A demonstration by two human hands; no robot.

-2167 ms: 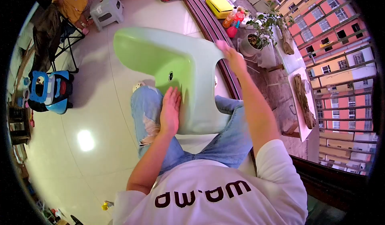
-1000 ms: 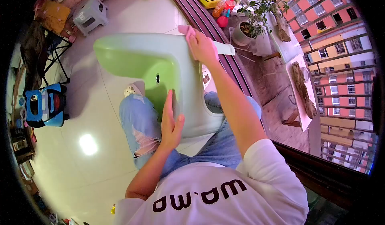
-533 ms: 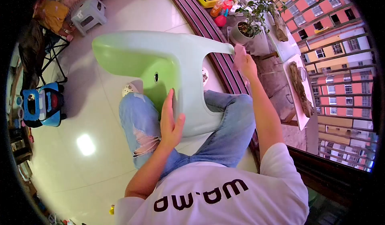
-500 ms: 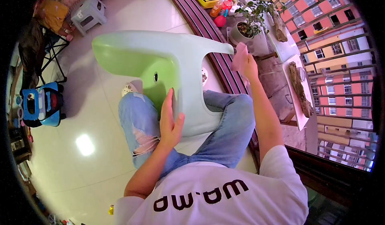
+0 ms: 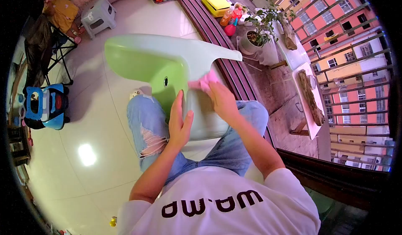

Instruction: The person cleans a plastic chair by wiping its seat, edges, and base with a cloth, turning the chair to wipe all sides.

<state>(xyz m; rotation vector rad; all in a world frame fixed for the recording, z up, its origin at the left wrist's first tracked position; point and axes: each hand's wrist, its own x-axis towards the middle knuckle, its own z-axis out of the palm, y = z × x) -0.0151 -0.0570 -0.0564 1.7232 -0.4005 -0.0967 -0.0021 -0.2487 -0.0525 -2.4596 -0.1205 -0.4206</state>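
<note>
Across my lap and between my knees rests a plastic piece shaped like a small chair [image 5: 201,55], tipped on its side. Its outside is pale white and its inside green, with a small round dark hole in the green part. Against its near edge lies my left hand [image 5: 180,126], fingers stretched out and thumb apart. My right hand [image 5: 222,99] is closed around a pink cloth [image 5: 206,82], which touches the pale side of the chair just right of the green edge. Part of the cloth is hidden by the fingers.
A grey stool [image 5: 99,17] and a blue toy car [image 5: 45,106] stand on the tiled floor to the left. Along the right run dark door tracks [image 5: 209,23]. Beyond them are a potted plant [image 5: 253,38], a yellow case [image 5: 215,5] and a low bench [image 5: 307,105].
My right hand has come inward and left with the pink cloth, from the chair's far right end to its middle. My left hand stays at the near edge.
</note>
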